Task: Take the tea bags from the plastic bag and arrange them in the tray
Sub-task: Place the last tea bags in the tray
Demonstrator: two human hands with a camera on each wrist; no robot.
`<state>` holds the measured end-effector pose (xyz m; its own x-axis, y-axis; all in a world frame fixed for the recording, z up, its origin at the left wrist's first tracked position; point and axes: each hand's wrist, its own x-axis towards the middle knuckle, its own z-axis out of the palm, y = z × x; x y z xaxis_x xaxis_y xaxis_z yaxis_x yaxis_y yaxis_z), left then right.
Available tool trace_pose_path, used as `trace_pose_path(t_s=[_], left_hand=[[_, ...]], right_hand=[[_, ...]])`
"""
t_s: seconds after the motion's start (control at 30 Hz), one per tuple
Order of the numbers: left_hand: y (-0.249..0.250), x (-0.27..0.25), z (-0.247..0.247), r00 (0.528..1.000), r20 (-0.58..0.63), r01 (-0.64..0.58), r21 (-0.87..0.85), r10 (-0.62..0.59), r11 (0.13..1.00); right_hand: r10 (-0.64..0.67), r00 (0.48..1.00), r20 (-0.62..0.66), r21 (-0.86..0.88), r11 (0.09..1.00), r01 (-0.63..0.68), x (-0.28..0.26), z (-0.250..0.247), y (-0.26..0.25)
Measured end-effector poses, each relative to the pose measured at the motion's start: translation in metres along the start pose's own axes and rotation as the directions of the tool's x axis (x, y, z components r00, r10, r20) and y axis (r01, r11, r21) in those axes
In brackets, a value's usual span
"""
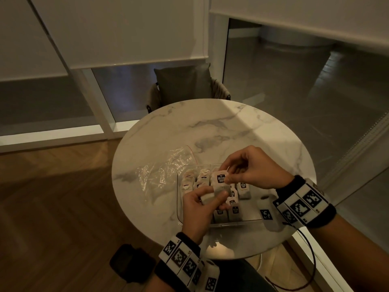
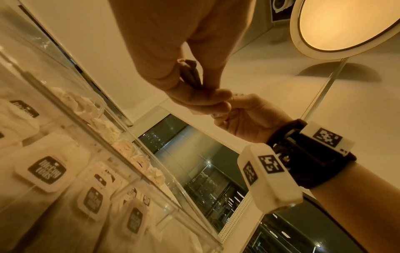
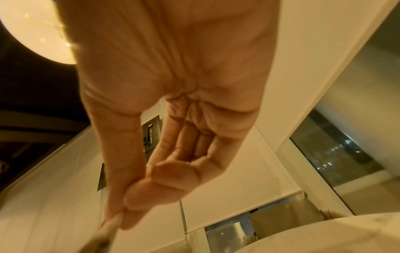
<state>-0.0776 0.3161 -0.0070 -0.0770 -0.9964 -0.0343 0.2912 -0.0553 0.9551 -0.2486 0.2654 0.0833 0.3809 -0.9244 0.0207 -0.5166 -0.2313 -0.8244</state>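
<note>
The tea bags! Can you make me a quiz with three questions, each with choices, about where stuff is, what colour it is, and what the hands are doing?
1. Where does the crumpled clear plastic bag lie?
A. On the round white marble table, left of the clear plastic tray
B. Inside the tray
C. On the floor

2. What colour is the square logo on the tea bags' white paper tags?
A. Red
B. Black
C. Green

3. What are the hands doing?
A. Both lie flat on the table
B. Only one holds something
C. The left hand grips a tea bag pouch and the right hand pinches its tag

Answers: 1 A, the bag rests on the marble beside the tray. 2 B, the tags show dark printed squares. 3 C, both hands are raised above the tray, holding one tea bag.
</note>
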Motion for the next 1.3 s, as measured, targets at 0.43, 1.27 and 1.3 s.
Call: trace_pose_path(t_s=[0.43, 1.27, 1.3], left_hand=[[-0.003, 0.000, 0.000, 0.998, 0.060, -0.002, 0.054, -0.002, 0.999], [-0.012, -0.003, -0.005, 0.999, 0.048, -0.027, 0.061, 0.024, 0.998], [-0.012, -0.003, -0.005, 0.998, 0.046, -0.041, 0.069, 0.038, 0.997]], right_hand=[[0.033, 0.999, -0.037, 0.102, 0.994, -0.029, -0.007, 0.010, 0.002], [0.041, 0.990, -0.135, 0.051, 0.998, -0.034, -0.008, 0.010, 0.014], [0.033, 0.991, -0.129, 0.033, 0.999, -0.029, -0.008, 0.011, 0.013]])
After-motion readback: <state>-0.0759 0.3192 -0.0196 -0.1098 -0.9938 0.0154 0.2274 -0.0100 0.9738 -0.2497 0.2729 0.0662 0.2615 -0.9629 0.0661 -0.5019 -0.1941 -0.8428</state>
